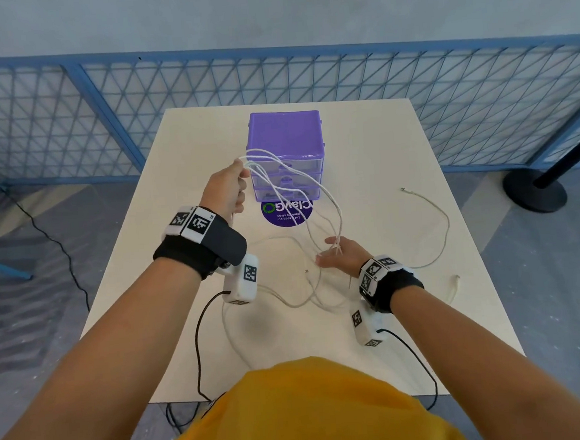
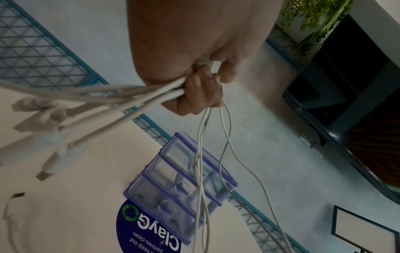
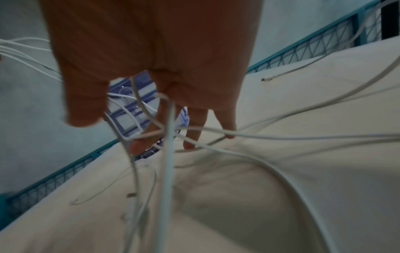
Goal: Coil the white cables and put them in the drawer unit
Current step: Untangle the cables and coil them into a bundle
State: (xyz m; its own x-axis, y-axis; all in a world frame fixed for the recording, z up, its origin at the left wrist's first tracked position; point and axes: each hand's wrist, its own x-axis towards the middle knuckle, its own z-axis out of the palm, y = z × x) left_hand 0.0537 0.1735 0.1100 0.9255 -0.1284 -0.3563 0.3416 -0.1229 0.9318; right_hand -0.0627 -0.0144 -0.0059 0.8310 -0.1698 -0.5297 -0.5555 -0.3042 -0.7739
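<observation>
My left hand (image 1: 231,186) is raised in front of the purple drawer unit (image 1: 285,151) and grips a bunch of white cables (image 1: 278,176) in its curled fingers (image 2: 201,90). Several plug ends (image 2: 49,130) stick out behind the fist. The strands sag down to my right hand (image 1: 339,256), low over the table. Its fingers (image 3: 190,130) are spread and straight, with cable loops (image 3: 168,130) running across and between them. More white cable (image 1: 433,230) lies loose on the table to the right. All three clear drawers look closed.
The white table (image 1: 391,315) carries a round purple sticker (image 1: 286,216) in front of the drawer unit. A blue mesh fence (image 1: 444,88) runs behind the table. A black stanchion base (image 1: 533,185) stands on the floor at right. Black sensor leads (image 1: 198,346) hang from both wrists.
</observation>
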